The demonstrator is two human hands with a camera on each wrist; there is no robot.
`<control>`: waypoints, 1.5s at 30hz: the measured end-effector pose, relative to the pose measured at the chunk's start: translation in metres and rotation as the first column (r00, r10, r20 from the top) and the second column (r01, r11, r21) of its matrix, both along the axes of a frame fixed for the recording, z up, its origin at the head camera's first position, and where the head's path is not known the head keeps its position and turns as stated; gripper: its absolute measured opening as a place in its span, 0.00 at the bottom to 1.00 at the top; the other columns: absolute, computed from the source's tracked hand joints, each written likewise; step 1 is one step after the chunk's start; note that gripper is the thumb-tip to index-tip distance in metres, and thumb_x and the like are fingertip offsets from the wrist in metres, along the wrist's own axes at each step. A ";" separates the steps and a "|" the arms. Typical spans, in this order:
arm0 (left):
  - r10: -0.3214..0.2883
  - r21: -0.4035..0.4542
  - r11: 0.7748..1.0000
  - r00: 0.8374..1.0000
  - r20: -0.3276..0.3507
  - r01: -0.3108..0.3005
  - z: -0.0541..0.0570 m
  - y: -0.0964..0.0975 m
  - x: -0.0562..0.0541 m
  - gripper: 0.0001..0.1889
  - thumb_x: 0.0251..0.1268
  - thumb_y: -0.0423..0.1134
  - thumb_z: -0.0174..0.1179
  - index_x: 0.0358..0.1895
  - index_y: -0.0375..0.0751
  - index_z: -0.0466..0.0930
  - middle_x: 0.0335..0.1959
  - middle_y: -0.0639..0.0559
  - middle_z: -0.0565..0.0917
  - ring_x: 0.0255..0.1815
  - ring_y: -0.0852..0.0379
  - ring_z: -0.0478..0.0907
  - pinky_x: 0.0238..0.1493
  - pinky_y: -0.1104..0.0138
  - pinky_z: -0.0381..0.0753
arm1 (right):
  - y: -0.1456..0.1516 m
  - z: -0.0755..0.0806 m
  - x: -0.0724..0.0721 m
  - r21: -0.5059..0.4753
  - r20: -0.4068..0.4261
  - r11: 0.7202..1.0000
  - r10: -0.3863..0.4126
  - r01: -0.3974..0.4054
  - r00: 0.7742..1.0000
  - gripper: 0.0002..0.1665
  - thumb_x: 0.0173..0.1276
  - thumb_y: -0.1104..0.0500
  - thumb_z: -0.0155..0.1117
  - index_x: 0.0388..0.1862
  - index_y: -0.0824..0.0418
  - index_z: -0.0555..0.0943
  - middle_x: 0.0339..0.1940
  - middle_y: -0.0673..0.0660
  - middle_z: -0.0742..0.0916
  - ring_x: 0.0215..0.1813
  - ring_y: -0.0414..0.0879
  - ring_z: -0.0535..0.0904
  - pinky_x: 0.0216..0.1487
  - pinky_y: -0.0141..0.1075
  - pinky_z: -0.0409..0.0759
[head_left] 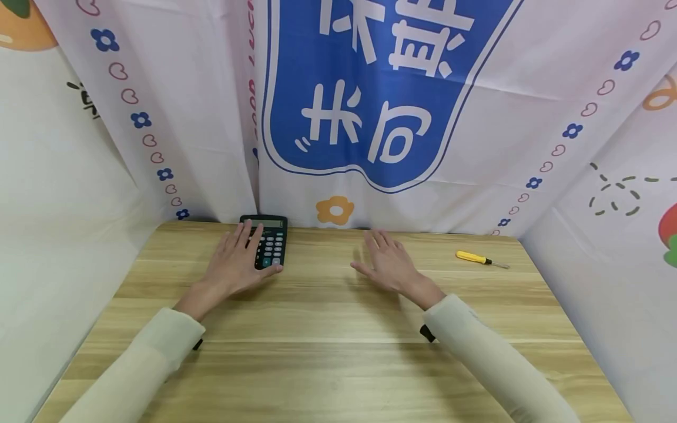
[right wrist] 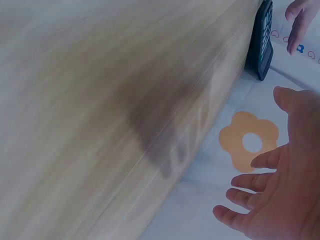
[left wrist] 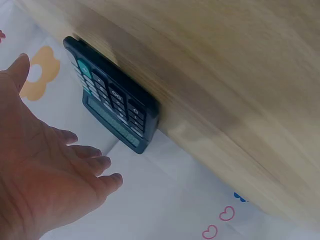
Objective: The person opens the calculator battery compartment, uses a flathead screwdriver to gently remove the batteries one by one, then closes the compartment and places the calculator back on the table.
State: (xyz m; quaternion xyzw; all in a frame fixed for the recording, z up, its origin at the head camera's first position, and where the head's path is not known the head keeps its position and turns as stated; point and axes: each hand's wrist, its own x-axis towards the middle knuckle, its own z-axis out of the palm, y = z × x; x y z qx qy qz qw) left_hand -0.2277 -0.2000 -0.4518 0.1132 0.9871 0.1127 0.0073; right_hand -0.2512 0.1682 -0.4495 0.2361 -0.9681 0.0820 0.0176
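Note:
A dark calculator point(head_left: 274, 242) with a display and pale and teal keys lies flat at the back left of the table. Over its left side hovers my left hand point(head_left: 233, 264), fingers spread and holding nothing; the left wrist view shows a gap between this hand point(left wrist: 55, 165) and the calculator point(left wrist: 112, 95). Near the middle back of the table is my right hand point(head_left: 388, 263), its fingers loosely extended and nothing in them. In the right wrist view, that hand point(right wrist: 280, 185) is raised off the wood, with its shadow on the surface.
A yellow-handled screwdriver point(head_left: 472, 257) lies at the back right of the wooden table point(head_left: 307, 364). Behind the table hangs a white printed cloth point(head_left: 211, 153) with a blue panel, and more white cloth walls point(head_left: 58, 235) close in the sides.

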 end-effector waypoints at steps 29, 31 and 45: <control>0.084 0.348 0.928 0.983 0.163 -0.137 -0.003 -0.024 -0.016 0.58 0.78 0.68 0.52 0.84 0.25 0.32 0.83 0.20 0.43 0.82 0.20 0.46 0.78 0.31 0.51 | -0.069 0.003 -0.020 -0.207 0.125 0.977 0.069 -0.042 0.990 0.47 0.82 0.38 0.57 0.84 0.68 0.60 0.81 0.67 0.71 0.82 0.60 0.66 0.82 0.50 0.63; 0.080 0.392 0.909 0.981 0.174 -0.144 -0.003 -0.024 -0.017 0.57 0.79 0.66 0.53 0.85 0.26 0.33 0.82 0.19 0.46 0.81 0.21 0.49 0.77 0.30 0.54 | -0.073 0.001 -0.020 -0.249 0.141 0.968 0.076 -0.039 0.987 0.47 0.82 0.40 0.59 0.84 0.68 0.60 0.81 0.66 0.71 0.82 0.60 0.66 0.82 0.50 0.63; 0.038 0.648 0.727 0.956 0.292 -0.226 -0.002 -0.030 -0.023 0.37 0.87 0.54 0.46 0.81 0.26 0.54 0.67 0.24 0.74 0.66 0.31 0.75 0.69 0.39 0.72 | -0.099 -0.004 -0.023 -0.475 0.342 0.875 0.081 0.097 0.936 0.42 0.83 0.41 0.57 0.81 0.69 0.65 0.76 0.69 0.76 0.75 0.60 0.75 0.74 0.53 0.74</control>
